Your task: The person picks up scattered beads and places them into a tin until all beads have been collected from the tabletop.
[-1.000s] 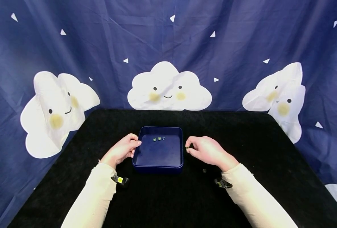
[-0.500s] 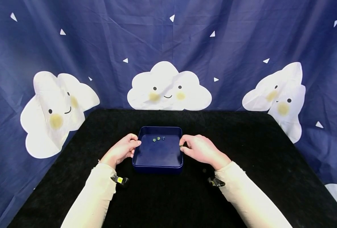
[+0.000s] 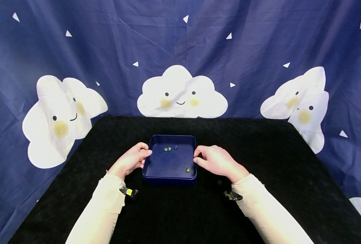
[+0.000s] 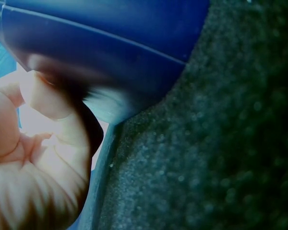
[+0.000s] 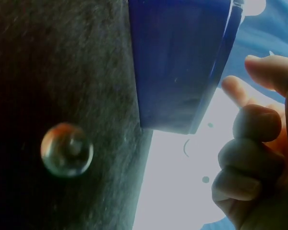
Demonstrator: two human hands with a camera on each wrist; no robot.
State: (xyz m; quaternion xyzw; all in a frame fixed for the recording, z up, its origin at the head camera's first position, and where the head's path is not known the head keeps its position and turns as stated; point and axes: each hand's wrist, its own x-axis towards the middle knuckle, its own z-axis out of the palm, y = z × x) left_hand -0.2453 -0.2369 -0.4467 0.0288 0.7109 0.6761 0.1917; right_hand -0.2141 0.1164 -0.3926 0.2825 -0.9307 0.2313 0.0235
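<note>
A shallow dark blue box (image 3: pixel 169 166) stands on the black cloth. My left hand (image 3: pixel 131 159) grips its left side, thumb over the rim and fingers against the outer wall (image 4: pixel 96 57). Inside, two greenish marbles (image 3: pixel 167 149) touch near the back, a blue marble (image 3: pixel 176 147) lies just right of them, and a yellow-green marble (image 3: pixel 187 170) sits near the front right corner. My right hand (image 3: pixel 218 161) is at the right rim, holding nothing; the right wrist view shows thumb and index finger parted, the other fingers curled.
One clear marble (image 5: pixel 67 150) lies on the black cloth outside the box, near my right wrist. The black-covered table (image 3: pixel 174 217) ends at a blue curtain (image 3: pixel 180 37) with white clouds.
My right hand has moved left to the box's rim and let go of the yellow-green marble, which now lies inside. The left hand has stayed on the box.
</note>
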